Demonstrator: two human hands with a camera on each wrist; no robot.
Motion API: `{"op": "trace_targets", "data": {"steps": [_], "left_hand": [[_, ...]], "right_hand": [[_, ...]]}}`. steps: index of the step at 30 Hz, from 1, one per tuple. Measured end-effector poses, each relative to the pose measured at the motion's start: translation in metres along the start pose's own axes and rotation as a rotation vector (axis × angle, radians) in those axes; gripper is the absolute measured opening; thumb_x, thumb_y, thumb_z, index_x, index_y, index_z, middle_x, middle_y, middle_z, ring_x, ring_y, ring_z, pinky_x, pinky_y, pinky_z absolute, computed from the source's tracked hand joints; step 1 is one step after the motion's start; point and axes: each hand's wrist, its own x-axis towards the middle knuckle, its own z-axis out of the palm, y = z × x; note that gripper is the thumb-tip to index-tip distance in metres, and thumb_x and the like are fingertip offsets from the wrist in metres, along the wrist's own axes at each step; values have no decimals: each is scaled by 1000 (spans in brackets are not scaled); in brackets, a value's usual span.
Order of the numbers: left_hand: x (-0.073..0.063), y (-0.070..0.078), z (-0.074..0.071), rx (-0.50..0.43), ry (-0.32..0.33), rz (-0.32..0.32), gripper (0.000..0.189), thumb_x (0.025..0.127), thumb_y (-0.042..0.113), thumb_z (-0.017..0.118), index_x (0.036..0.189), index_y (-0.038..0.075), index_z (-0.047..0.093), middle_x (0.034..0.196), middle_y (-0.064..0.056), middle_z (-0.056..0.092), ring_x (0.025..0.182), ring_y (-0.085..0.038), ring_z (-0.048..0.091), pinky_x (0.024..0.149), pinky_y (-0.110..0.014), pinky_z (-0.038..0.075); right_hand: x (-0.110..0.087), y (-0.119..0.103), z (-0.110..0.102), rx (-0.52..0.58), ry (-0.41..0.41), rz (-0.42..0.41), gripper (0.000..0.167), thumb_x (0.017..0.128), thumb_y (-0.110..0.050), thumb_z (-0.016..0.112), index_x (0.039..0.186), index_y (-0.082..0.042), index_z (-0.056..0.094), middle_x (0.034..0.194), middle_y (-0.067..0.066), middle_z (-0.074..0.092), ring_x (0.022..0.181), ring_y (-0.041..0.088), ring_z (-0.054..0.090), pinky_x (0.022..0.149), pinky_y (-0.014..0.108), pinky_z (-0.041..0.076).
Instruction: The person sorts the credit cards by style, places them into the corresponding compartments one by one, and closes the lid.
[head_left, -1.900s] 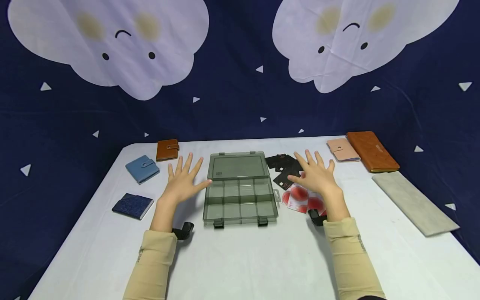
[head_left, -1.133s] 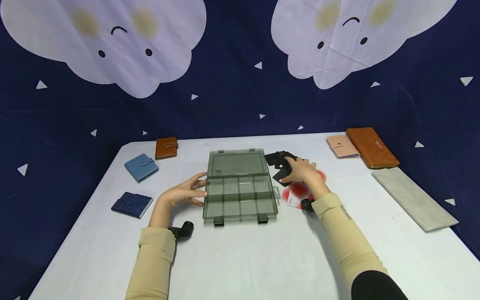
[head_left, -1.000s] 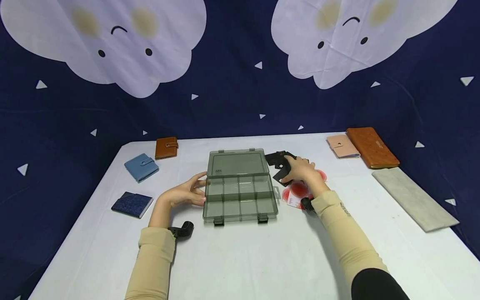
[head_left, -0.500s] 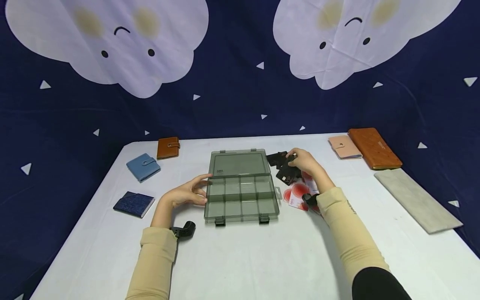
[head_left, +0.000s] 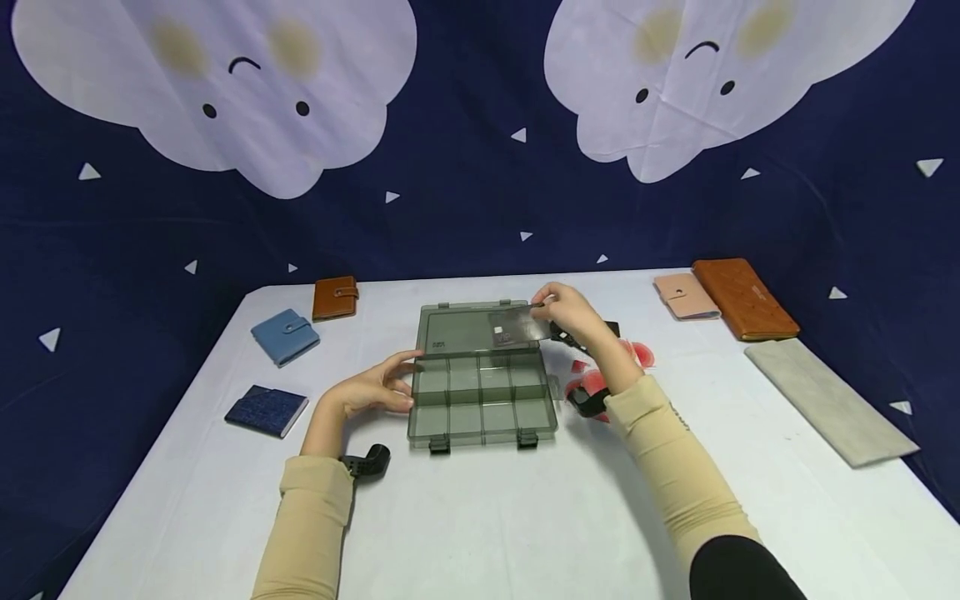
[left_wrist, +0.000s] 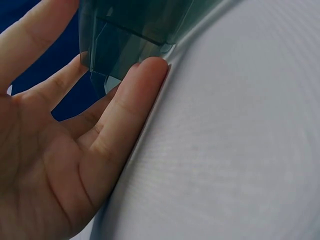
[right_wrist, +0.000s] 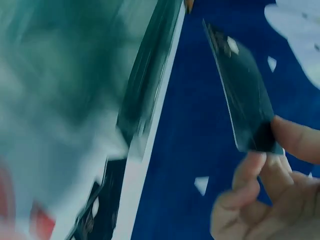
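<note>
My right hand (head_left: pixel 567 310) pinches a black card (head_left: pixel 517 327) by one edge, between thumb and fingers. The card hangs over the lid of a see-through grey-green divided box (head_left: pixel 480 439); the right wrist view shows the card (right_wrist: pixel 245 95) tilted, with a pale chip mark. Along the box's left side lies my left hand (head_left: pixel 372 388), its thumb and fingertips against the wall. From the left wrist, the thumb (left_wrist: pixel 142 80) meets the bottom of that wall, the other fingers spread behind. More black cards (head_left: pixel 609 327) and red-and-white cards (head_left: pixel 592 382) lie right of the box, partly hidden by my right arm.
At the left are a brown card holder (head_left: pixel 333 298), a blue one (head_left: pixel 285 337) and a dark navy one (head_left: pixel 266 410). A pink card holder (head_left: pixel 686 297), a brown long wallet (head_left: pixel 745 298) and a flat grey wallet (head_left: pixel 831 403) lie at the right.
Both hands came down from spread above the table. The left settled against the box's side; the right took a black card from the pile and carried it left over the lid.
</note>
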Motion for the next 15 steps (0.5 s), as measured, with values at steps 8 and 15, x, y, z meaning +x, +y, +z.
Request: {"op": "trace_targets", "data": {"steps": [8, 15], "left_hand": [[-1, -1, 0, 10, 3, -7, 92, 78, -6, 68, 149, 15, 13, 148, -21, 12, 88, -15, 54, 77, -32, 51], [0, -1, -1, 15, -9, 1, 92, 79, -5, 67, 149, 15, 11, 148, -23, 9, 90, -16, 55, 78, -33, 51]], "right_hand": [[5, -25, 45, 20, -316, 12, 21, 90, 0, 55, 110, 1, 61, 108, 15, 58, 71, 17, 49, 69, 35, 48], [11, -35, 74, -107, -367, 42, 18, 87, 6, 55, 101, 0, 66, 100, 14, 61, 75, 20, 59, 71, 34, 54]]}}
